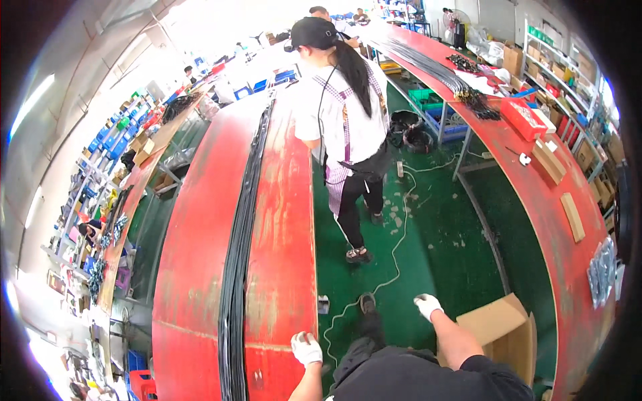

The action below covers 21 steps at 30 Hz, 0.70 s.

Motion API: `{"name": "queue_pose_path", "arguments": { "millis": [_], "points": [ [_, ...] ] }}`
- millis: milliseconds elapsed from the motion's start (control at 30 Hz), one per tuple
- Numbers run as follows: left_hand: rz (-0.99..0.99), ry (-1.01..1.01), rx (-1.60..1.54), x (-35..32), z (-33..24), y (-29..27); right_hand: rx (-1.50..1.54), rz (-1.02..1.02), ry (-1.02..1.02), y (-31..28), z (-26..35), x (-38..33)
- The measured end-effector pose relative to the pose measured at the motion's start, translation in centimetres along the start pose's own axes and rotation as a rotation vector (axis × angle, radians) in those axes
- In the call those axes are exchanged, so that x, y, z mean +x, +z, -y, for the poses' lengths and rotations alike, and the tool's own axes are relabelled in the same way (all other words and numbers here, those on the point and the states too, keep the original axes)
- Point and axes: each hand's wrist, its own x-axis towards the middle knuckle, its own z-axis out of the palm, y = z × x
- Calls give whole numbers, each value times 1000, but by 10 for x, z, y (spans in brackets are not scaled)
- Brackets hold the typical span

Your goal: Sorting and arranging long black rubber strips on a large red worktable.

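Strips of dark, smooth-looking material lie bundled in a long, narrow, ridged band along the red surface, whose flat top is scuffed and worn to dull patches. White-gloved hands are well apart: the left hand at the surface's edge, to the right of the bundle, the right hand beside an open box of stiff brown cardboard. Fingers bend loosely; whether either grips anything, I cannot tell.

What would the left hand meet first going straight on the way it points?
Likely the red table, whose top lies straight ahead of the left hand; whether it would touch or pass above is unclear.
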Motion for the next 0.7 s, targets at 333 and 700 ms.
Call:
{"name": "queue_pose_path", "arguments": {
  "millis": [333,700],
  "points": [
    [112,175,-120,260,-181,116,184,-191,282,-93,61,108],
    [237,-208,107,350,-246,210,34,25,334,-135,56,278]
  ]
}}
